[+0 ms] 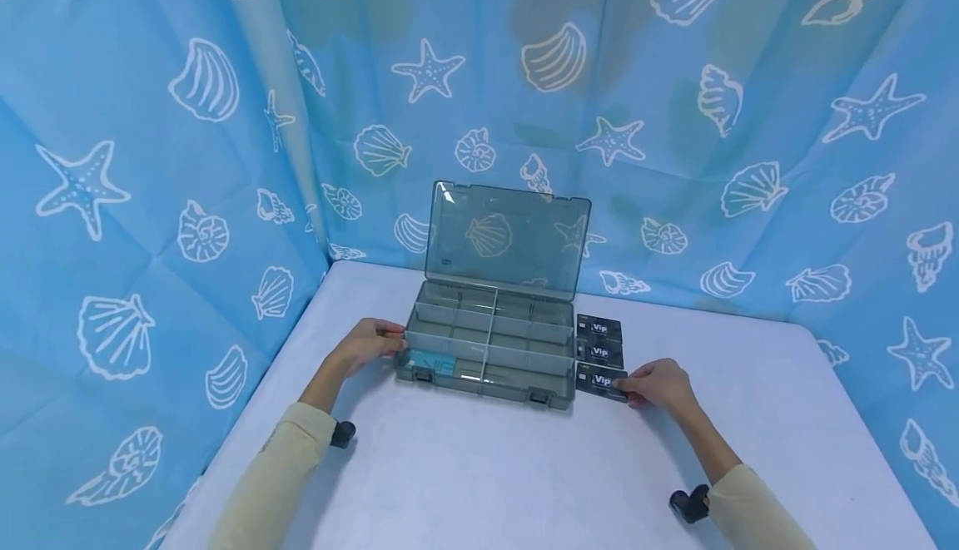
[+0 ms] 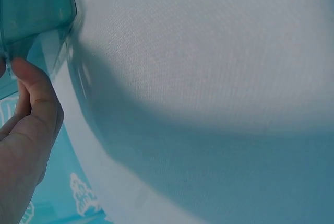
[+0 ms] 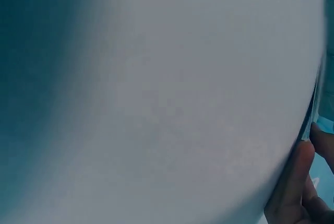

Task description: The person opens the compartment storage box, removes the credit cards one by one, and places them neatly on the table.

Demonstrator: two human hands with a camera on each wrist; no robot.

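A grey see-through compartment box (image 1: 490, 342) stands on the table, its lid (image 1: 509, 238) raised at the back. At its left side my left hand (image 1: 367, 344) pinches the wall between thumb and fingers; the left wrist view shows the thumb (image 2: 34, 78) against the plastic. A light-blue card (image 1: 430, 364) marked VIP lies in the front left compartment. Right of the box, black Vip cards lie in a column: a far card (image 1: 599, 328), a middle card (image 1: 599, 353) and a near card (image 1: 595, 379). My right hand (image 1: 663, 384) pinches the near card by its right edge.
White cloth covers the table (image 1: 479, 475). Blue curtains (image 1: 479, 109) with white shell and starfish prints hang behind and at both sides. A black wrist device (image 1: 342, 434) sits on the left wrist, another device (image 1: 689, 503) on the right.
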